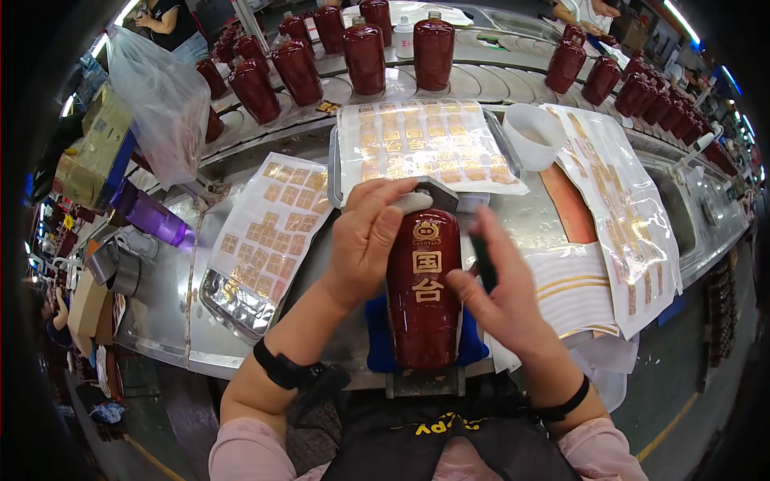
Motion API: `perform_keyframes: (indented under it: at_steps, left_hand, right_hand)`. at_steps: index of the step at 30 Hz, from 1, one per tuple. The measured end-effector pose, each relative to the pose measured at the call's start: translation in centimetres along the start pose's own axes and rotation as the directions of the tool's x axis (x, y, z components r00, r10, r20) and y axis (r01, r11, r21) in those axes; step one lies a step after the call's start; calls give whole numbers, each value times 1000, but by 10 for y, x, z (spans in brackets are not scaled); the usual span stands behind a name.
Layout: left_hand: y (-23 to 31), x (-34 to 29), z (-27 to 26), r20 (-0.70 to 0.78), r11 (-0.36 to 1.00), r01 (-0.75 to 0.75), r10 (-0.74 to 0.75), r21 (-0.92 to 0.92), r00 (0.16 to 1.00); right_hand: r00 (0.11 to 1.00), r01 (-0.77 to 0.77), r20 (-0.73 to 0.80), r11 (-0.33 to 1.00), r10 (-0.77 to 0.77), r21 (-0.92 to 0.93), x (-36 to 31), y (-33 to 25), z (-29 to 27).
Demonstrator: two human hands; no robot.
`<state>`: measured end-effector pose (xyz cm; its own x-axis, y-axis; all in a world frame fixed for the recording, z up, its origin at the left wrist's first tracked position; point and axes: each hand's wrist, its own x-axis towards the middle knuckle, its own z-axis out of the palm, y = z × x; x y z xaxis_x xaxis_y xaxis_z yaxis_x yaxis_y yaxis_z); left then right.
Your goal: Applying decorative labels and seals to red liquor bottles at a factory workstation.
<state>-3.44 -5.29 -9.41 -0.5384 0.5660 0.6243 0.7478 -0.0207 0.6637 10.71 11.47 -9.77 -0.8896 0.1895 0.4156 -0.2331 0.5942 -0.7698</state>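
A dark red glazed bottle (pixel 423 329) with a gold emblem and gold characters lies in front of me, its base toward me. It rests on a blue cloth pad (pixel 377 337), its neck end at a grey bracket (pixel 437 192). My left hand (pixel 365 240) is closed at the bottle's shoulder, beside a small white piece (pixel 412 203) I cannot identify. On the other side my right hand (pixel 509 293), blurred, has its thumb by the bottle's side. A dark green flat thing (pixel 484 260) shows between its thumb and fingers; its kind is unclear.
Gold decal sheets lie on a tray (pixel 334 172) ahead, on another sheet (pixel 269 232) at left and on long sheets (pixel 626 232) at right. A white cup (pixel 533 136) stands nearby. Beyond, a conveyor (pixel 489 84) carries several red bottles (pixel 434 52). A plastic bag (pixel 160 104) hangs at left.
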Motion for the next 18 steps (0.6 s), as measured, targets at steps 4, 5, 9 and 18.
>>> perform_keyframes:
  at_steps: [4, 5, 9, 18]
  left_hand:
    - [-3, -23, 1, -72, 983, 161, -168, -90, 983]
    - [-2, -25, 2, -101, 986, 160, -165, -54, 981]
    - [11, -31, 1, -170, 994, 61, -45, 87, 984]
    - [27, -71, 0, 65, 887, -257, 252, 382, 966]
  right_hand:
    - [998, 27, 48, 998, -30, 53, 34, -32, -24]
    - [998, 24, 48, 998, -27, 54, 43, -31, -24]
    - [904, 395, -11, 844, -428, -363, 65, -15, -21]
    - [931, -293, -4, 756, 364, 586, -7, -18, 7]
